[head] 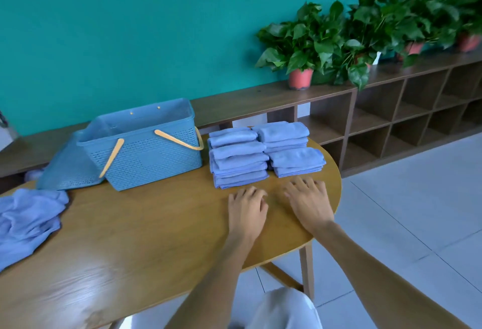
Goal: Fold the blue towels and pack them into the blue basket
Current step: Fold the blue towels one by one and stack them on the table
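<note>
From the head camera, two stacks of folded blue towels (pixel 263 154) sit near the tabletop's (pixel 146 227) right end, just beside the blue basket (pixel 146 143). A loose heap of unfolded towels (pixel 28 219) lies at the left edge. The towels look soft, light and limp; a stack is likely best clasped from both sides. The left hand (pixel 246 211) and right hand (pixel 307 203) rest palm-down on the wood, fingers loosely spread, holding nothing, fingertips just short of the stacks.

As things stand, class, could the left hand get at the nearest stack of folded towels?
Probably yes: the left hand lies open on the table just short of the stack of folded towels, with only bare tabletop between them.
</note>
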